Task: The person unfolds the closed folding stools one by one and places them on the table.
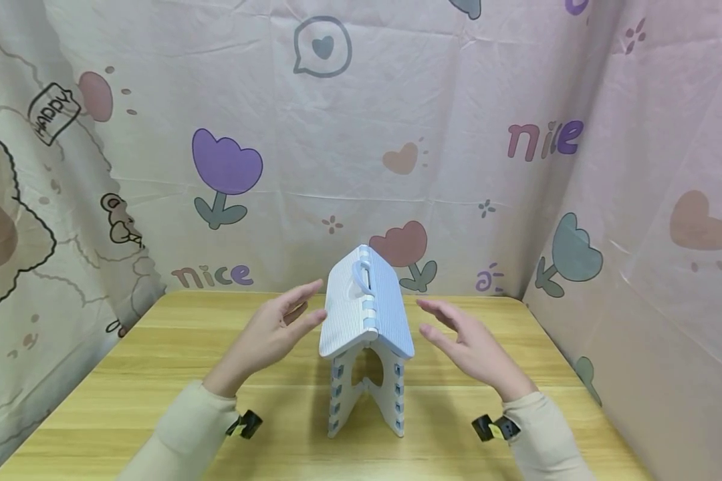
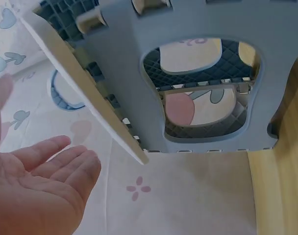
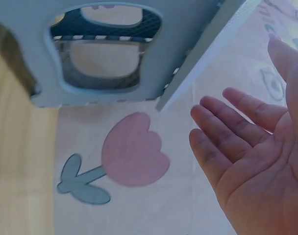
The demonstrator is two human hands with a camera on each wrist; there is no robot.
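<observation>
A white and light-blue folding stool (image 1: 344, 314) stands half folded in the middle of the table, its two top panels sloping down like a roof. A loop handle (image 1: 361, 277) sticks up at the hinged ridge. My left hand (image 1: 277, 329) hovers just left of the top, fingers extended and holding nothing. On the other side my right hand (image 1: 472, 342) is held a little apart from the top, also with nothing in it. Both wrist views show the stool's leg frame (image 2: 122, 63) with a large opening, and a palm facing the sloping panel.
The wooden table (image 1: 265, 441) carries the stool. Behind it hangs a printed cloth (image 1: 313, 167) with flowers and words, which also covers both sides. Small black cameras (image 1: 249, 425) are strapped to the two sleeves.
</observation>
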